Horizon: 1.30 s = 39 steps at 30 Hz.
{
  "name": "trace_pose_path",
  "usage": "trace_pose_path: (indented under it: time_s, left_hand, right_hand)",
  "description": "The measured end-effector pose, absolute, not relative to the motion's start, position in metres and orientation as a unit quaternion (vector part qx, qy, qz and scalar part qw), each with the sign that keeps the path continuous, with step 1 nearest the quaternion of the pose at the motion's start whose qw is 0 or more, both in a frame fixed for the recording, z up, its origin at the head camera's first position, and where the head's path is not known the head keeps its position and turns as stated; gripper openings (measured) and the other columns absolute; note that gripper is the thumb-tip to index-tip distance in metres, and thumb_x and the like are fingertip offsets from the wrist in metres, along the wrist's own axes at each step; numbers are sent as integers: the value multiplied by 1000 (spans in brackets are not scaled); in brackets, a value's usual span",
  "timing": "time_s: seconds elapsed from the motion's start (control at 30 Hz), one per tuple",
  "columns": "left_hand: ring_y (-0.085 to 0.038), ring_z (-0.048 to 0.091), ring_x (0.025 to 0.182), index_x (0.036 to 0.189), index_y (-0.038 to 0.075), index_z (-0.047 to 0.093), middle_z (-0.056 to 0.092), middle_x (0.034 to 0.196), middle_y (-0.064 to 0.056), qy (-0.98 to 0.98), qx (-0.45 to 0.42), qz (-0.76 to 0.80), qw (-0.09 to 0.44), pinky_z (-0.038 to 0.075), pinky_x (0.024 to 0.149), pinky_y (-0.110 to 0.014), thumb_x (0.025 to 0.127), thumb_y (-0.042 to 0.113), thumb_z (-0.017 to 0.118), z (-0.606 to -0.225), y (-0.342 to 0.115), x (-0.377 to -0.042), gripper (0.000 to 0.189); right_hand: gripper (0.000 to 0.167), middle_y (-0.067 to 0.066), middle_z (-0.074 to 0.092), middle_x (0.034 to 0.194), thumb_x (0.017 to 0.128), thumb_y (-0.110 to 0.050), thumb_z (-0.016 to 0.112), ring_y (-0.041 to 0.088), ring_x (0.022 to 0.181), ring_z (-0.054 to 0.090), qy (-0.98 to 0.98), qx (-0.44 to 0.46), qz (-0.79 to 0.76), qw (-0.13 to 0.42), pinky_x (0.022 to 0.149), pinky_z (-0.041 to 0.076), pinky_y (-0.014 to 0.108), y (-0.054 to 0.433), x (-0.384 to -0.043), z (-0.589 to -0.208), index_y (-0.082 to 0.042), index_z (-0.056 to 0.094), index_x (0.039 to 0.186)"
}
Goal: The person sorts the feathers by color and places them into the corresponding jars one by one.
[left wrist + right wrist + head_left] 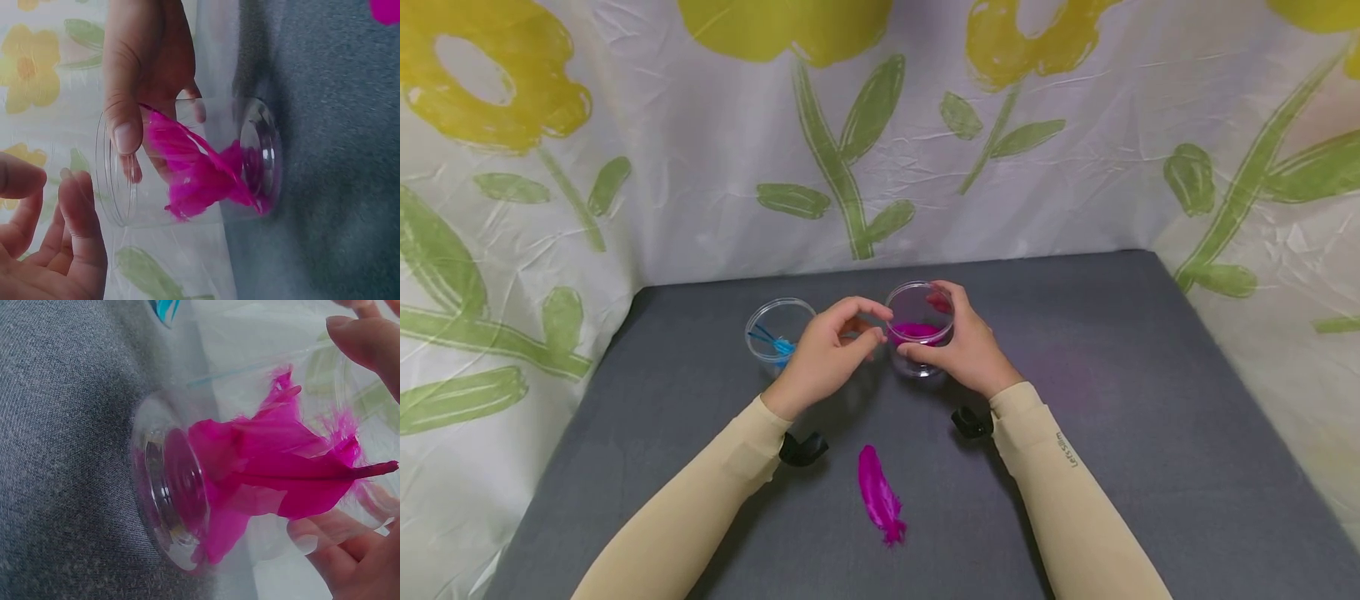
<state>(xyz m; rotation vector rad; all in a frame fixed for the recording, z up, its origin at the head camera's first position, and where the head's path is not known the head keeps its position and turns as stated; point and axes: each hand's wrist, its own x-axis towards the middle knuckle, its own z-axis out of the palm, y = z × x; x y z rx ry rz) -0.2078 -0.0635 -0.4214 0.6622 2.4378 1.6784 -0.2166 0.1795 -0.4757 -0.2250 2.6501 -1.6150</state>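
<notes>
My right hand (973, 346) grips a clear plastic jar (921, 367) near its rim, thumb on the near side and fingers round the far side. Inside the jar, magenta feathers (206, 181) lie tilted against one another; in the right wrist view one dark quill slants toward the mouth. Beside the rim hovers my left hand (827, 354), its fingers loosely bent and nothing between them. Left of it stands a second clear jar (756, 346) with blue feathers (782, 346), partly hidden by that hand. A single magenta feather (880, 496) lies on the grey table between my forearms.
Dark grey cloth covers the table (1150, 467). A white curtain (715, 142) printed with yellow flowers hangs behind it and along both sides. Black wrist mounts (803, 450) sit under the beige sleeves (692, 508).
</notes>
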Motion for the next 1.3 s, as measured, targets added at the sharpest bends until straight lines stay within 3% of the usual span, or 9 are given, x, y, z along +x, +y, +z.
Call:
trace_pose_path:
  time_s: [0.2,0.4,0.63,0.73,0.97,1.3]
  left_hand:
    - [-16,72,100,126,22,72,72,122,5,827,232,509,49,62,83,-36,105,17,70,-422,-77,-197,22]
    - [-6,71,100,124,31,71,71,119,14,850,289,438,43,61,85,-32,104,21,73,-428,-92,-182,23]
    - [-12,71,104,128,23,70,69,123,12,854,374,361,36,63,81,-29,99,17,81,-436,-103,-166,32]
    - [-15,71,106,130,23,70,69,126,11,857,396,327,34,63,86,-31,97,21,83,-439,-109,-157,35]
    - [-4,66,118,129,23,72,68,127,13,850,463,250,19,60,100,-29,95,32,85,-450,-115,-134,38]
    - [0,63,111,124,26,73,67,124,17,824,526,201,62,57,94,-21,93,36,86,-464,-104,-110,35]
  right_hand:
    - [113,6,50,165,79,-60,93,33,152,48,851,-72,-520,12,118,48,60,179,-216,-476,-28,28,165]
    - [112,2,50,164,79,-59,94,30,151,48,852,-71,-519,10,118,49,60,179,-217,-475,-28,28,164]
    - [112,0,50,163,79,-60,93,30,152,47,850,-70,-522,11,119,47,59,181,-217,-474,-29,28,164]
    - [112,1,50,163,78,-61,93,31,152,48,851,-68,-520,13,119,47,60,180,-216,-474,-29,29,164]
    - [112,2,51,164,78,-60,94,29,152,47,852,-71,-518,15,121,45,60,179,-217,-476,-27,29,164]
    - [112,0,50,164,78,-59,94,27,152,47,852,-68,-519,18,120,46,59,178,-216,-474,-28,29,164]
